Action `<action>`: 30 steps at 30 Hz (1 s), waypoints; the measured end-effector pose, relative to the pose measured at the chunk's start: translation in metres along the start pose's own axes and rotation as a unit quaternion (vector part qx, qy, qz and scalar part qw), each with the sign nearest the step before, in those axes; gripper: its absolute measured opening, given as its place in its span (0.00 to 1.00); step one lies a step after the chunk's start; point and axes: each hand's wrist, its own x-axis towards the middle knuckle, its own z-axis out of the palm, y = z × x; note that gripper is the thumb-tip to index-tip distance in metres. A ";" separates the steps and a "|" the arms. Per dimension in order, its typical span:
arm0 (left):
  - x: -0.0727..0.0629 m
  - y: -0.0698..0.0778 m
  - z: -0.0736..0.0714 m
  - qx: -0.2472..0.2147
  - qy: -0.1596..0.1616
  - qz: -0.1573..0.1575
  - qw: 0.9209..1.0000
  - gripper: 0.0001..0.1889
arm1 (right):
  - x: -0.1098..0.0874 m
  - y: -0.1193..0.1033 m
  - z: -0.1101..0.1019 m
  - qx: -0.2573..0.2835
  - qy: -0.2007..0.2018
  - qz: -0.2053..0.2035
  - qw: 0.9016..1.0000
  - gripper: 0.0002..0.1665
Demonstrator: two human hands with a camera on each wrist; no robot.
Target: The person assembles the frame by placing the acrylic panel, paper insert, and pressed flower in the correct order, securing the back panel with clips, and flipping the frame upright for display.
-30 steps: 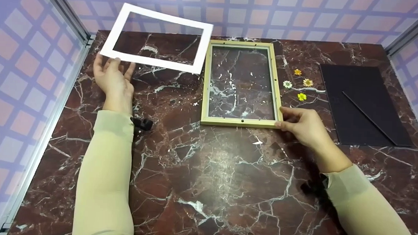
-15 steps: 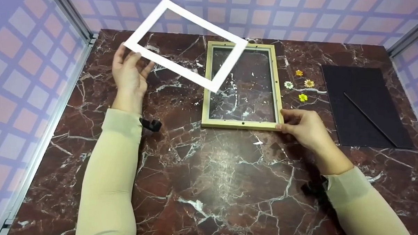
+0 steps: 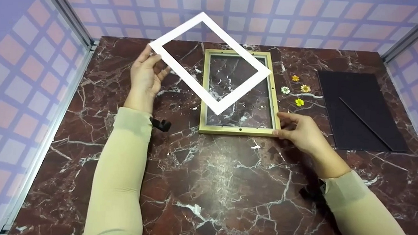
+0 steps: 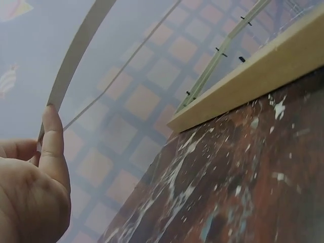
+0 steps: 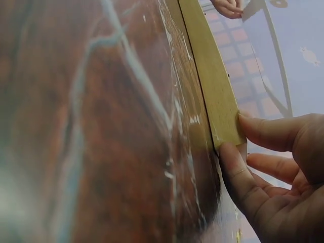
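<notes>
My left hand pinches one corner of a white picture mat, a thin card with a rectangular window. The mat is raised and turned diagonally, its far part overlapping the picture frame in the head view. That light wooden picture frame lies on the table, with a pane inside it and small dark tabs along its inner edges. At the frame's near right corner, my right hand grips the wood between thumb and fingers. In the left wrist view the mat shows nearly edge-on above the frame.
Several small pressed flowers lie right of the frame. Farther right is a black backing board with a thin dark stick across it. A white scrap lies before the frame. Checkered walls enclose the marbled table.
My left hand has moved right with the mat, which has turned clockwise and now overlaps the wooden frame. The right hand keeps its grip on the frame's corner.
</notes>
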 end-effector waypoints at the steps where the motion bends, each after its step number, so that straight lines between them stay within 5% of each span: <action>1: 0.001 -0.002 0.002 0.005 0.003 -0.004 1.000 0.31 | 0.000 0.000 0.001 -0.001 0.000 -0.002 1.000 0.39; 15: 0.016 -0.031 0.022 0.095 0.010 -0.037 0.995 0.21 | 0.001 -0.005 0.001 0.006 -0.017 0.001 1.000 0.39; 30: 0.022 -0.060 0.035 0.190 -0.026 -0.050 0.980 0.21 | -0.005 -0.004 -0.002 -0.016 -0.029 0.007 0.999 0.39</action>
